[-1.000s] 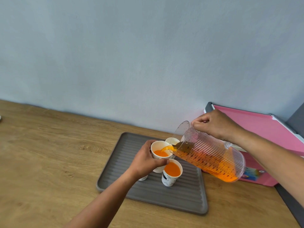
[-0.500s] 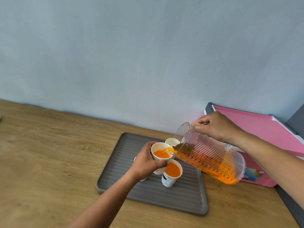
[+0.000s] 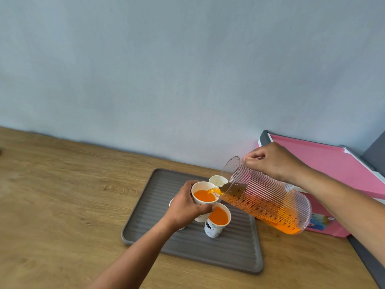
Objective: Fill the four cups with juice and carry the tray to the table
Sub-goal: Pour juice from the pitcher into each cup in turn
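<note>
Head view: pouring over tray.
Left hand: clamped on cup, thin paper, squeeze lightly.
Right hand: clamped on jug rim; heavy, ribbed.

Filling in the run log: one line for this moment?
phase: pouring | left hand: holds cup | right hand: tilts pitcher | full cup on tray

Wood-grain tabletop runs up to a pale blue-grey wall at the back. Directly on it: grey ribbed tray, lying flat, long side roughly front-to-back, its far edge near the wall. Pink box sits on the tabletop just right of the tray, at the wall end, partly hidden. Left of the tray the wood is bare. A dark strip edges the tabletop right of the tray.
</note>
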{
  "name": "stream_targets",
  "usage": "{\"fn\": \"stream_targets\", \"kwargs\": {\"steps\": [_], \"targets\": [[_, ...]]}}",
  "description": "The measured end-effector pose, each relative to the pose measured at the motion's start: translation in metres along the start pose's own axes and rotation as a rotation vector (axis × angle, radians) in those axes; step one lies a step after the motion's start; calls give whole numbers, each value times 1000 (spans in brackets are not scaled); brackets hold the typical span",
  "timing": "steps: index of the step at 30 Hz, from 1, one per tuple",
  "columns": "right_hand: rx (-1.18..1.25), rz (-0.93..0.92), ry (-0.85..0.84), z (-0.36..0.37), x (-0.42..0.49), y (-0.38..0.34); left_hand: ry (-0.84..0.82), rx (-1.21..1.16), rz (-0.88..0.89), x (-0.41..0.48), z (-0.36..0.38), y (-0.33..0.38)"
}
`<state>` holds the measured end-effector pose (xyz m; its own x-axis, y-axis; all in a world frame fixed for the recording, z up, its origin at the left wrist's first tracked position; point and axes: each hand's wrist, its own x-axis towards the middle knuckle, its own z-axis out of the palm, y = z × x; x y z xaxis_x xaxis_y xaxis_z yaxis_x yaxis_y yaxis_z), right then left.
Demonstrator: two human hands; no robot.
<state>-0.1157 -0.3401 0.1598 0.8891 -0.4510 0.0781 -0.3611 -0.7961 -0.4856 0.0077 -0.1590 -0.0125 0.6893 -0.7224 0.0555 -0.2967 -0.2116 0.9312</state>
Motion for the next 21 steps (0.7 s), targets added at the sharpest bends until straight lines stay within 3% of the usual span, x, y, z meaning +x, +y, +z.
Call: {"fn": "stream_targets", "kwargs": {"steps": [21], "targets": [[-25, 10, 3, 0, -4, -3, -9, -14, -2, -6, 0, 3]]}}
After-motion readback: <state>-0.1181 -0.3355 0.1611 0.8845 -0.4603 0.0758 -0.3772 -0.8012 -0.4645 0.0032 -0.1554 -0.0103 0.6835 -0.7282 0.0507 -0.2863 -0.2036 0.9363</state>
